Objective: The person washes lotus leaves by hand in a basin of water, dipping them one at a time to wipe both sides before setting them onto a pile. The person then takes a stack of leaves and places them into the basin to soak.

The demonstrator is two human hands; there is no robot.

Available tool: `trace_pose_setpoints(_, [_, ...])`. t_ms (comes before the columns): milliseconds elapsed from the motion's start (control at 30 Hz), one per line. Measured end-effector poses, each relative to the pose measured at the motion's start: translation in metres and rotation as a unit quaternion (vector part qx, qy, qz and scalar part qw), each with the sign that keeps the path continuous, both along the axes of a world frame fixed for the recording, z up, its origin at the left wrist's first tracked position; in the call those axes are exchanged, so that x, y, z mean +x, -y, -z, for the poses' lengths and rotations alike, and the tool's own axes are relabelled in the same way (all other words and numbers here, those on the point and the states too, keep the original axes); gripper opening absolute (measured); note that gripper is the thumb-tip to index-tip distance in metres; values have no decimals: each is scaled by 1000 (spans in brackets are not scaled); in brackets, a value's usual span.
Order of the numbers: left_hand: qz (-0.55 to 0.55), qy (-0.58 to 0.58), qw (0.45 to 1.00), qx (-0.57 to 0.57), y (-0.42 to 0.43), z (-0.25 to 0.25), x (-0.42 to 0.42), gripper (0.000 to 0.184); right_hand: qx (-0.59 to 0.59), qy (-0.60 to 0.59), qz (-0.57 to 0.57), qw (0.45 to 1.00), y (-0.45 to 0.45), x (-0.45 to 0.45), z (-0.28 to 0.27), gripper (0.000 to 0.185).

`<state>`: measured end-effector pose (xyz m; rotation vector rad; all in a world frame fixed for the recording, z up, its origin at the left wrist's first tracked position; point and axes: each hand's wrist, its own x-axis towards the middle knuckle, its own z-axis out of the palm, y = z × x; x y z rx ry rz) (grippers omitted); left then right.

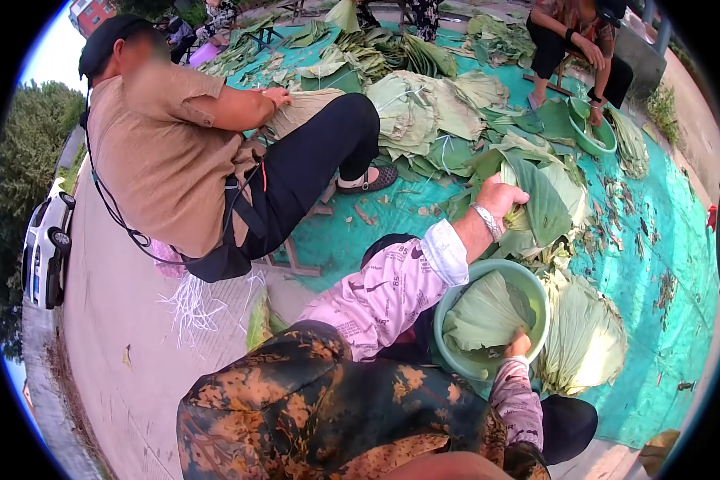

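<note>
My left hand (500, 200) reaches forward, a bracelet at its wrist, with its fingers closed on the stem end of a folded green lotus leaf (540, 200). That leaf is over a pile of other leaves. My right hand (520, 344) is at the near right side of a green plastic basin (543, 300), shut on the edge of a broad pale lotus leaf (488, 314). This leaf lies spread inside the basin. Against the basin's right side rests a fanned stack of lotus leaves (584, 332). My fingertips on both hands are partly hidden.
Close on my left a person (168, 152) sits bent over leaves. Another person (576, 40) at the far right reaches into a second green basin (604, 142). Tied leaf bundles (408, 112) lie on the green tarp (656, 232). White strings (196, 304) lie on the pavement.
</note>
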<state>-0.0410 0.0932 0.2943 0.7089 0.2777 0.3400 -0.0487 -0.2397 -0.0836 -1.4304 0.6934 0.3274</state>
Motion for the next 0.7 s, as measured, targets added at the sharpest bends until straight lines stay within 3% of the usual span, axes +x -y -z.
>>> trace_pose_setpoints(100, [-16,-1,1000,8,-2,2,1,29,11,59,-22,998,4,8,-5,18])
trace_pose_setpoints(233, [-27,10,1000,3,-3,0,0,27,-32,40,-90,995,-22,-4,-103,20])
trace_pose_setpoints(400, [-47,-15,999,-12,-5,-8,-2,23,-39,94,-184,978,-22,23,-107,31])
trace_pose_setpoints(433, [-45,-44,998,-2,-6,-8,-1,29,-70,94,-191,975,-30,21,-128,26])
trace_pose_setpoints(500, [-36,-36,999,-4,-14,-1,7,22,-105,50,-241,964,-40,20,-173,29])
trace_pose_setpoints(567, [5,2,999,-41,-19,7,16,23,-157,62,-304,938,-37,33,-187,30])
trace_pose_setpoints(600, [272,-22,957,-95,-42,19,21,23,-149,53,-319,934,-37,38,-196,27])
trace_pose_setpoints(667, [213,-48,973,-75,-39,11,18,24,-125,71,-309,940,-46,39,-223,22])
trace_pose_setpoints(700, [262,-14,961,-87,-44,14,20,22,-139,84,-335,928,-47,40,-236,26])
